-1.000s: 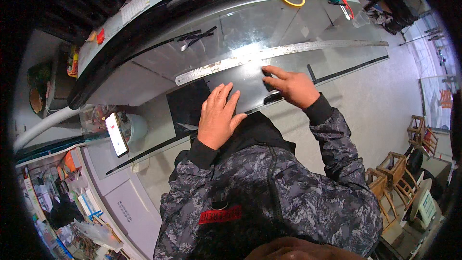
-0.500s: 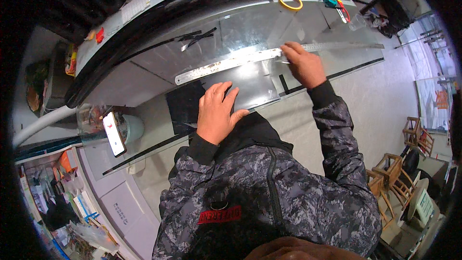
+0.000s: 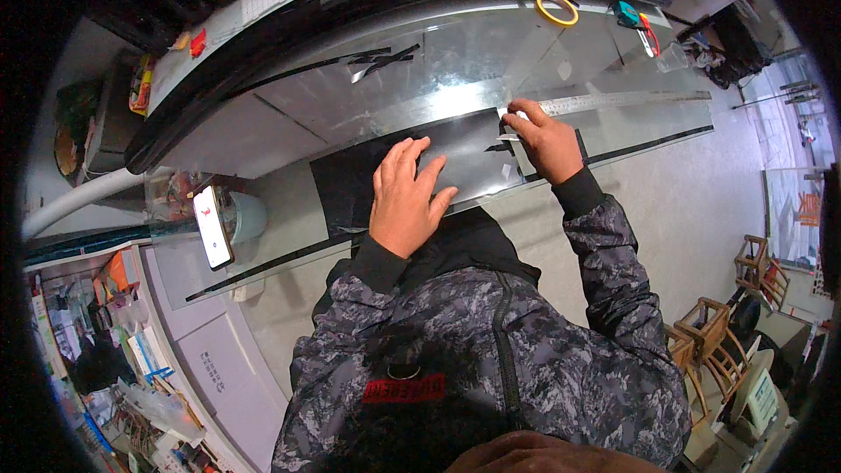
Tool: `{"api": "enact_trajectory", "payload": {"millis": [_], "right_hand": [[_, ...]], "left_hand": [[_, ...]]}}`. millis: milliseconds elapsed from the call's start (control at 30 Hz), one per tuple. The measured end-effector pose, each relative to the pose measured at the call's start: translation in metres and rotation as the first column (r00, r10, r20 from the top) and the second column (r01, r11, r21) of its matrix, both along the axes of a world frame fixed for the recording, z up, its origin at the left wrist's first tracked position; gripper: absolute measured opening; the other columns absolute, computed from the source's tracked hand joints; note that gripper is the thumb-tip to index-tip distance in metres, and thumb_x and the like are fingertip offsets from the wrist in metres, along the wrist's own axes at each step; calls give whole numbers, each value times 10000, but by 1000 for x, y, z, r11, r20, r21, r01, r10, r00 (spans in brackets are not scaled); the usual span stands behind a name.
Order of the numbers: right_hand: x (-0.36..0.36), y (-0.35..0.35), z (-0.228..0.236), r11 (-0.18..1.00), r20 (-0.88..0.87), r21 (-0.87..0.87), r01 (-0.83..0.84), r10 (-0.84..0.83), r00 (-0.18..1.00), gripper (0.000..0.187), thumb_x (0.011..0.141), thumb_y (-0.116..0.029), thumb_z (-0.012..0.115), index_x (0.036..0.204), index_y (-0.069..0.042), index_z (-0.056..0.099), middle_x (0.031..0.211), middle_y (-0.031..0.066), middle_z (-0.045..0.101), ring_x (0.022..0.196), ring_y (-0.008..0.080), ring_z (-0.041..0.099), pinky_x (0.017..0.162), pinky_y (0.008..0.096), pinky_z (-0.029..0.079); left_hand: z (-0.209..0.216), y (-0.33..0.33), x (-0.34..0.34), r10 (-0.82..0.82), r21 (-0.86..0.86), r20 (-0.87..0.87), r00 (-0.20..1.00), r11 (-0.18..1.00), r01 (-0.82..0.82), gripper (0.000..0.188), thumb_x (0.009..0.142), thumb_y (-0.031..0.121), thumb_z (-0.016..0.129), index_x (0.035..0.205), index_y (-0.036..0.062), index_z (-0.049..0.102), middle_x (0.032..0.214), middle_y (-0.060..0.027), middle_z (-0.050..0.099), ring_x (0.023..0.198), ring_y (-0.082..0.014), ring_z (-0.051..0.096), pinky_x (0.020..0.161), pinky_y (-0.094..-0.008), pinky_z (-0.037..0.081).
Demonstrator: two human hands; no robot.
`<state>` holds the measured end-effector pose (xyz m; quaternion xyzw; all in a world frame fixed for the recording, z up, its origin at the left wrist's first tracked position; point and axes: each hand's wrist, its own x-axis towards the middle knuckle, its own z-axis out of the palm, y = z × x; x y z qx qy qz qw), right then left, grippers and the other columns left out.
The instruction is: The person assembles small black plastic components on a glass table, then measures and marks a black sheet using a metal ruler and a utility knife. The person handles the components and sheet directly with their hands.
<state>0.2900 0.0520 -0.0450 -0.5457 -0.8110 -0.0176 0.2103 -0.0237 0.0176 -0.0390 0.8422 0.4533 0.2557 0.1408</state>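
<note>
"Lying where, that thin, glossy black rectangular sheet (image 3: 473, 142)?"

"Flat on the clear glass surface (image 3: 491, 61), under the person's left hand (image 3: 406, 201), with the person's right hand (image 3: 543, 142) at its right end."

"And what have the hands got?"

"The left is spread wide, palm down, apparently resting on the sheet and gripping nothing. The right is curled, thumb and forefinger drawn near each other. A small pale sliver (image 3: 508, 137) shows by the fingertips, though whether it is pinched can't be made out. The near end of the long silver metal ruler (image 3: 618, 102) sits just beside them."

"How would the sheet handle?"

"Light, and probably bendy like film. That sheen suggests a slick face, likely to slide, scuff or crease. Its edges and corners seem the best places to take hold, with a flat palm steadying the middle. The glass beneath should be stiff and breakable, so hard pressing near its rim would be unwise."

"Any containers?"

"A pale round bucket (image 3: 249, 215) at the left, beside the white-screened smartphone (image 3: 213, 228); its contents don't show. Lower left, a pale cabinet (image 3: 153, 293) has a compartment crammed with papers, crumpled clear plastic (image 3: 166, 412) and something bright orange (image 3: 114, 273)."
</note>
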Motion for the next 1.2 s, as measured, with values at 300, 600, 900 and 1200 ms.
{"api": "enact_trajectory", "payload": {"millis": [300,600,900,1200], "right_hand": [[4,27,-4,990,-16,-40,137,-138,990,344,975,-46,704,1290,-182,724,1398,15,691,988,344,786,781,452,638],[11,37,19,997,178,-46,-66,73,981,214,987,-149,659,1200,-157,676,1194,49,708,933,329,789,759,471,628],[2,40,15,994,202,-87,-72,88,975,210,996,-144,644,1205,-146,630,1217,112,645,866,386,766,719,506,622],[-1,46,12,997,191,-64,-50,61,980,183,983,-136,658,1165,-122,637,1211,120,656,852,401,767,720,510,638]], "left_hand": [[-1,1,0,-31,32,-73,997,999,33,539,970,356,812,1440,116,708,1619,-154,544,1542,-407,443,1256,-580,352],[1,4,2,-38,16,-125,991,999,40,559,993,375,781,1499,162,676,1666,-176,506,1570,-446,412,1271,-614,334],[0,2,1,-31,56,-108,994,998,37,547,979,360,789,1472,142,693,1652,-180,520,1570,-447,412,1276,-606,328],[2,2,3,-43,45,-165,985,998,51,547,1020,329,748,1522,133,653,1686,-187,494,1592,-459,389,1296,-606,302]]}}
